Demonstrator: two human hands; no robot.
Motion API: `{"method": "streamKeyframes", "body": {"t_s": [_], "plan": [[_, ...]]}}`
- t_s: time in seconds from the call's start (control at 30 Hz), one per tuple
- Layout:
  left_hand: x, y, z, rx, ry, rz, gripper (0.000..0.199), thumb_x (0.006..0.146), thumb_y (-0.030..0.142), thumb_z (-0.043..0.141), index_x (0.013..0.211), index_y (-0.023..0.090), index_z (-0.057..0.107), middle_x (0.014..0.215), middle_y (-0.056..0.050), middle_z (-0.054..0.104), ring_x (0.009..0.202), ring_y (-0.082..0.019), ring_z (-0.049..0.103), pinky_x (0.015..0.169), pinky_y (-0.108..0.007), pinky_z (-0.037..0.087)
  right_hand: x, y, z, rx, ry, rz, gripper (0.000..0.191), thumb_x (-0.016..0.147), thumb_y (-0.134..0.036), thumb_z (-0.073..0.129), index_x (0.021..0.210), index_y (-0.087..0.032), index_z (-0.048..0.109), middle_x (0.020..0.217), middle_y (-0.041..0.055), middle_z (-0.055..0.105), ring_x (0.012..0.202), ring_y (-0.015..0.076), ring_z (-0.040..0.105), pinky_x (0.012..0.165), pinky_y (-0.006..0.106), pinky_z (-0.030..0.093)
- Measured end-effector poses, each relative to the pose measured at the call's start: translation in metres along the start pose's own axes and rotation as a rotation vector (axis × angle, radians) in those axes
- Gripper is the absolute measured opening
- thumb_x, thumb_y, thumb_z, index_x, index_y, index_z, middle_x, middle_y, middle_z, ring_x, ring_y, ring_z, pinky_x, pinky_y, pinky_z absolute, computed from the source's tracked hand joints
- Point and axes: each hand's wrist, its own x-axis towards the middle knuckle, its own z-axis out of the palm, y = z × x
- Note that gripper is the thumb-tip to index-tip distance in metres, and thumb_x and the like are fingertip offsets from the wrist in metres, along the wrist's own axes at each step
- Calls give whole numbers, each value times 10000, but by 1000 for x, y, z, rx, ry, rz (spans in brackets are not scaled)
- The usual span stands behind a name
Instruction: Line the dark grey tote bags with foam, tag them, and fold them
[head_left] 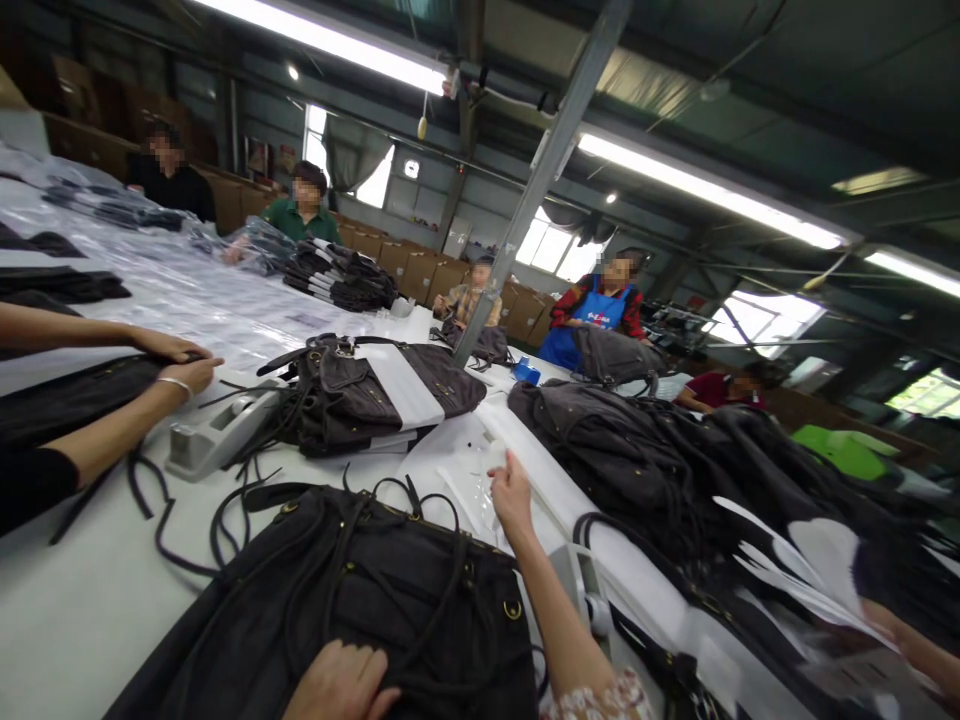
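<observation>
A black bag (420,585) with long thin straps and brass-coloured rings lies in front of me on the white table (67,610). My left hand (341,683) is on its front near the lower edge of the view, fingers curled against the fabric. Beyond the bag's top edge, my right hand (512,492) reaches over the table with its fingers drawn together. Whatever is between those fingers is too small to make out. Clear plastic pieces (478,495) lie just left of it.
A bag wrapped with a white band (405,385) lies ahead, with a tape dispenser (225,430) to its left. Another dispenser (581,590) stands beside my right forearm. Dark bags (615,440) are piled right. A co-worker's hands (184,370) hold a bag at left.
</observation>
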Motion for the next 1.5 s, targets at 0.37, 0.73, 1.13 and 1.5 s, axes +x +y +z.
{"method": "streamKeyframes", "body": {"t_s": [0.37, 0.73, 1.13, 1.5], "plan": [[-6, -4, -14, -97, -195, -29, 250, 955, 351, 421, 884, 223, 623, 729, -1, 645, 653, -169, 591, 637, -302, 371, -220, -17, -16, 628, -440, 255, 436, 785, -576, 587, 969, -183, 634, 524, -57, 530, 349, 43, 311, 354, 190, 210], [-15, -9, -10, -93, -284, -44, 401, 967, 464, 333, 969, 224, 655, 876, -46, 695, 760, -200, 631, 718, -330, 398, -285, 9, -87, 534, -86, 402, 490, 732, -622, 603, 796, -136, 605, 612, -3, 602, 341, 38, 383, 348, 189, 232], [64, -17, -61, -220, -633, -47, 399, 967, 474, 269, 884, 231, 575, 769, -32, 682, 735, -215, 651, 576, -261, 324, -289, -17, -102, 767, -51, 486, 467, 667, -512, 741, 887, -113, 639, 736, 78, 688, 507, 87, 543, 473, 194, 363], [323, -104, -93, -456, -615, 8, 338, 612, 497, 737, 632, 190, 598, 568, 26, 533, 583, -138, 469, 539, -241, 270, -273, 26, -63, 423, -216, 422, 478, 692, -620, 584, 804, -160, 650, 589, 5, 611, 365, 87, 469, 375, 214, 288]]}}
